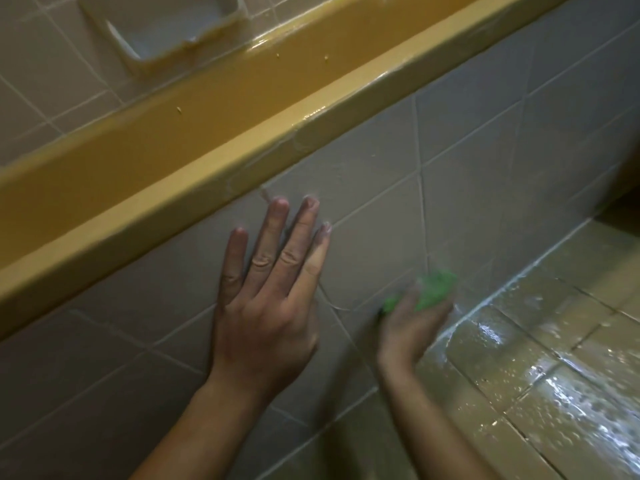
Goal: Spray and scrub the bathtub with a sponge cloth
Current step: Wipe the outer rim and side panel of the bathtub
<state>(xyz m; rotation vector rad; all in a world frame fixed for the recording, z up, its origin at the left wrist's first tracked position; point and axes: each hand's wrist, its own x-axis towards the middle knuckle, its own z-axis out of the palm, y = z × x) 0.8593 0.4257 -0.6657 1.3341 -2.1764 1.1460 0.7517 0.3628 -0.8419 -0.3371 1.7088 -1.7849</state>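
Observation:
My left hand [266,289] lies flat, fingers spread, on the grey tiled side wall of the bathtub [467,174], just under the yellow rim [221,109]. My right hand [412,323] is blurred and grips a green sponge cloth [433,289], pressing it against the tiled wall low down, near the white grout line where the wall meets the floor. No spray bottle is in view.
The wet, shiny tan tiled floor [540,368] fills the lower right. A recessed soap dish [166,26] sits in the tiled wall beyond the yellow rim at the top left. A dark corner shows at the far right.

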